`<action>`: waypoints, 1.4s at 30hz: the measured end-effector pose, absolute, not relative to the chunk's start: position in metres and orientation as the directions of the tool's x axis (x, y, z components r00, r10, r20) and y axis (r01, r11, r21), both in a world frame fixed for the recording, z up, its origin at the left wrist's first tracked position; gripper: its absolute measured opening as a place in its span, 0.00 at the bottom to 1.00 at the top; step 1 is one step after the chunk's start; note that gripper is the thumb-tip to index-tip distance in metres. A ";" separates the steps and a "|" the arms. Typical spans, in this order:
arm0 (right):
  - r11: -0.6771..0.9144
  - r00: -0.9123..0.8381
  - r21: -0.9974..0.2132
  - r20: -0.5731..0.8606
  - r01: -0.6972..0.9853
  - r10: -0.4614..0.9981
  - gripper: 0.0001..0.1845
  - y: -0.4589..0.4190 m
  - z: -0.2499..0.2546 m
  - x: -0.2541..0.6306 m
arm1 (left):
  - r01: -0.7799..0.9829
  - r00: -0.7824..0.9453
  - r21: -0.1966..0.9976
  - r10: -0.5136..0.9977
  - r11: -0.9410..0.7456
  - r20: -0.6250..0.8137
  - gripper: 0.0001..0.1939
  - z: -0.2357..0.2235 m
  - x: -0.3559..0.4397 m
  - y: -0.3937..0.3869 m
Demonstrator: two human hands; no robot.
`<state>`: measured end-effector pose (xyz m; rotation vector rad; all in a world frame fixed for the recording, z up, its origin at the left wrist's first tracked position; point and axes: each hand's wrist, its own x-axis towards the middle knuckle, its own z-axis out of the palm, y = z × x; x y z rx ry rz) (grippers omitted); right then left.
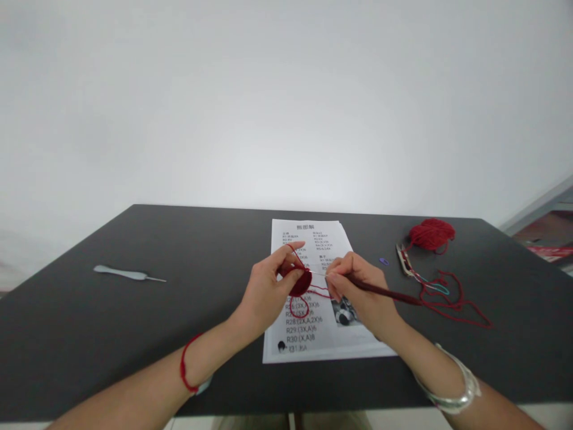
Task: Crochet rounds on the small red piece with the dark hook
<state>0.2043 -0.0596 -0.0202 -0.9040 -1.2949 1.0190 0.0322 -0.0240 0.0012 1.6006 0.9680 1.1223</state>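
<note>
My left hand (271, 278) pinches a small round piece of dark red crochet (301, 283) between thumb and fingers, and a strand of red yarn (295, 253) runs up over its raised index finger. In my right hand (360, 286) is a crochet hook (389, 291) with a dark red-brown handle, held like a pen. Its thin metal shaft points left and meets the upper right edge of the crochet piece; the exact tip is too small to make out. A loop of yarn (299, 307) hangs below the piece, over the printed pattern sheet (331, 343).
On the right of the black table (215, 239) lie a red yarn ball (432, 234), thread snips (404, 260), a purple stitch marker (384, 261) and loose red yarn (465, 307). A grey-handled hook (120, 273) lies at the left. A white wall stands behind.
</note>
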 end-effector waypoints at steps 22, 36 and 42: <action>0.529 0.006 -0.849 0.529 0.006 0.849 0.04 -0.061 -0.027 0.194 | -0.456 0.490 0.775 0.850 0.438 -0.192 0.27 0.003 0.037 -0.026; 0.446 -0.016 -0.895 0.447 -0.030 0.895 0.06 -0.063 -0.012 0.212 | -0.352 0.572 0.871 0.816 0.343 -0.090 0.22 0.006 0.027 -0.013; 0.360 -0.135 -0.927 0.372 -0.104 0.918 0.06 -0.061 -0.009 0.225 | -0.272 0.664 0.890 0.740 0.367 -0.102 0.21 0.007 0.019 -0.007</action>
